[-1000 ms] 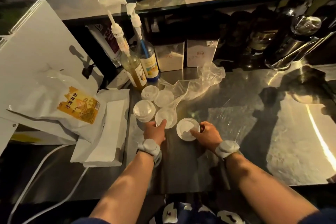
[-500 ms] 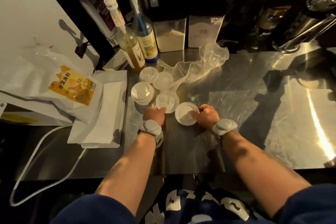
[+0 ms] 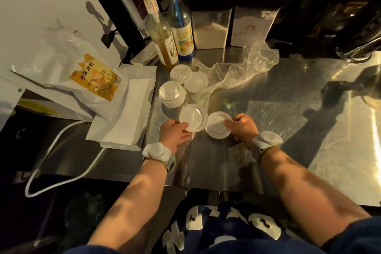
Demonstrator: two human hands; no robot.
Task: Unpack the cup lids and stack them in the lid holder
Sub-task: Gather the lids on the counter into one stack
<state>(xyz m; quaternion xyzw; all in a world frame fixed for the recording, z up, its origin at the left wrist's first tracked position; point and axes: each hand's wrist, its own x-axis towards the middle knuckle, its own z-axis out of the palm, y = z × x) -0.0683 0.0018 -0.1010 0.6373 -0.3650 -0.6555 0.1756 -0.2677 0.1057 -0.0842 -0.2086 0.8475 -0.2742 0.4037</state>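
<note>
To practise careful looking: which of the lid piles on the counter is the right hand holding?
The nearest-right lid pile, gripped at its right edge by the right hand. The left hand holds the neighbouring pile; three others lie untouched behind.

Café drink counter, pump-topped syrup bottles (image 3: 165,33) standing upper centre, steel worktop (image 3: 288,109) gleaming, cup lids (image 3: 172,94) lying about

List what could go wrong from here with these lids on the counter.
1. The left hand pinches only the near rim of one translucent round plastic lid, and the right hand grips another white round lid beside it; thin edge grips may slip.
2. The short pile of clear lids sits close behind; a nudge might topple it.
3. The crumpled clear plastic wrapper lies against the far lids and could drag them if snagged.
</note>
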